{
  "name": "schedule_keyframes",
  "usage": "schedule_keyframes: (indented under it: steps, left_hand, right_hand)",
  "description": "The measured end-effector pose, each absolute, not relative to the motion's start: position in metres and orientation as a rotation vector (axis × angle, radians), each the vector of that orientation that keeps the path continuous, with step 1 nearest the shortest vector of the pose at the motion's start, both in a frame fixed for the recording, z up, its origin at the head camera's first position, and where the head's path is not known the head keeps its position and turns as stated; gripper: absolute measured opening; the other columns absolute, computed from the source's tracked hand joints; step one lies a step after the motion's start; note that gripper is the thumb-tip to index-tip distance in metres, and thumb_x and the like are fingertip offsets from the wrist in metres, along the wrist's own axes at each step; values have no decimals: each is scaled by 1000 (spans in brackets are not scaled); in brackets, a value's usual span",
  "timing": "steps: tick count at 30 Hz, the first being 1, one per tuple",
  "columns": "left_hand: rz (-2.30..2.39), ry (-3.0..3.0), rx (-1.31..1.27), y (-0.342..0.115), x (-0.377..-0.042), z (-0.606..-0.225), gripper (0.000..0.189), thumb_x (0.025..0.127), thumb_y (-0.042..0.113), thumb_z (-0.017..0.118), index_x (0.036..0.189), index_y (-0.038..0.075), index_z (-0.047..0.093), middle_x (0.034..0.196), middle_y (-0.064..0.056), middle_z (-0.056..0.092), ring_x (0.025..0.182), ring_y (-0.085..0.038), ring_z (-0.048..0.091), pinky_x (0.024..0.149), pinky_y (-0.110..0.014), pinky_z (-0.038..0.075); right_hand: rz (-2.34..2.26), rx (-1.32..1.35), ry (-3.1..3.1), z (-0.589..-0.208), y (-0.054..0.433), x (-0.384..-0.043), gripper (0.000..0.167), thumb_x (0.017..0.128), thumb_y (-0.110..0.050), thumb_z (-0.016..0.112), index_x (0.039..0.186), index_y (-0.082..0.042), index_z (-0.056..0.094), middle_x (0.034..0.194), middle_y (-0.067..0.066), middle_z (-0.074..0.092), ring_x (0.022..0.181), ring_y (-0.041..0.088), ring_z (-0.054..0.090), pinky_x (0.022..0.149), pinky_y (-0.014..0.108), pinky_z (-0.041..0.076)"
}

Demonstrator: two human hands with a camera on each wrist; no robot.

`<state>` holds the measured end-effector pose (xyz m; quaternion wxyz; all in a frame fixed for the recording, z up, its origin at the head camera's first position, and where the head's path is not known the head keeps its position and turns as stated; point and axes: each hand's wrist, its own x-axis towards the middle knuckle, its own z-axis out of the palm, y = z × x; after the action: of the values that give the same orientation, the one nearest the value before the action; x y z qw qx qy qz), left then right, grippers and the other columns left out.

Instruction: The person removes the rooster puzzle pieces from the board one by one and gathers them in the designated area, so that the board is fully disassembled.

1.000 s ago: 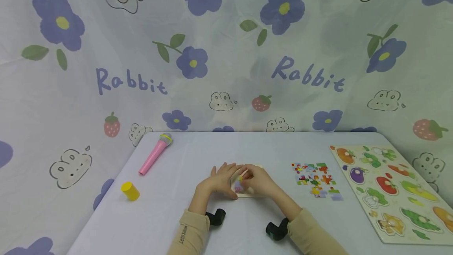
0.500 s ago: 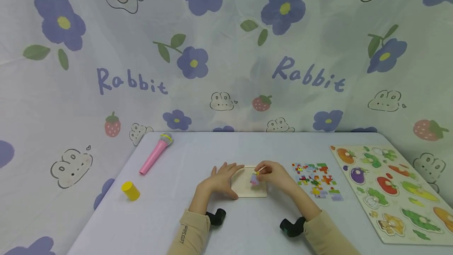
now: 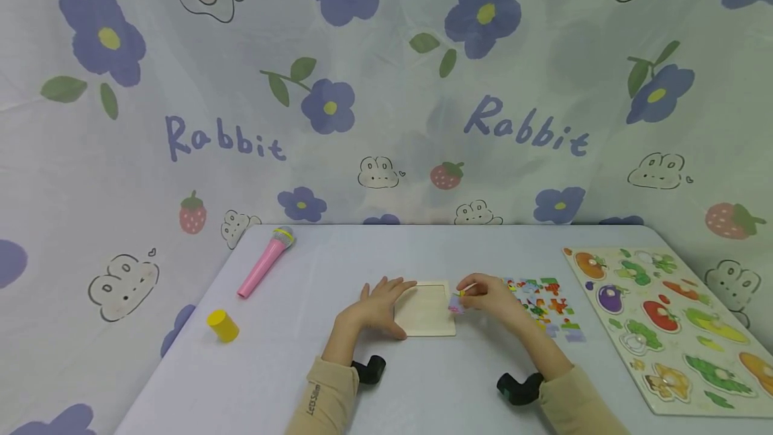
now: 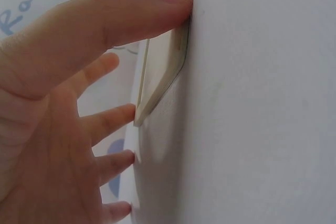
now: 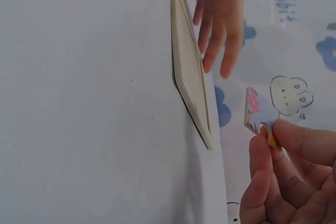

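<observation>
A shallow wooden puzzle tray (image 3: pixel 425 312) with a raised rim lies bare inside on the table. My left hand (image 3: pixel 378 309) rests at its left side, fingers spread and fairly straight. In the left wrist view the thumb (image 4: pixel 168 4) touches one edge of the tray, while a fingertip meets its corner. Just off the tray's right side, my right hand (image 3: pixel 488 297) pinches a jigsaw piece (image 5: pixel 257 106) between thumb and fingers. The piece shows a pink flower on lilac, with some yellow near the fingers. Loose jigsaw pieces (image 3: pixel 555 304) lie to the right, partly hidden by the right hand.
A vegetable knob-puzzle board (image 3: pixel 670 327) covers the table's right side. On the left are a pink toy microphone (image 3: pixel 266 264) and a yellow cylinder (image 3: pixel 223 325). A printed cloth (image 3: pixel 386 86) hangs behind the table.
My right hand has moved right with the jigsaw piece, from over the tray to beyond its right edge, uncovering the tray's inside. The left hand stays in place.
</observation>
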<state>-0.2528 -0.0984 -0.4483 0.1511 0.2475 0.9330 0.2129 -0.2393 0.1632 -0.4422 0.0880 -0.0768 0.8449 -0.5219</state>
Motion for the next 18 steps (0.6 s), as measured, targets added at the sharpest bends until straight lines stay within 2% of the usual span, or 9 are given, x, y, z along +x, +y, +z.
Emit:
schedule_keyframes:
  steps: [10, 18]
  left_hand:
    - [604, 2672, 715, -98, -252, -447, 95, 64, 27, 82, 143, 23, 30, 150, -10, 25, 139, -38, 14, 104, -65, 6]
    - [616, 2668, 711, -98, -252, -446, 95, 63, 26, 83, 143, 22, 31, 150, -11, 25, 139, -38, 14, 105, -65, 5]
  right_hand:
    - [-1555, -138, 2542, -432, 198, -230, 28, 82, -11, 67, 107, 1, 59, 86, 7, 63, 77, 21, 59, 65, 32, 46]
    - [-1461, -120, 2619, -431, 232, -223, 31, 84, -18, 67, 109, 0, 60, 93, 8, 64, 80, 17, 57, 67, 31, 46]
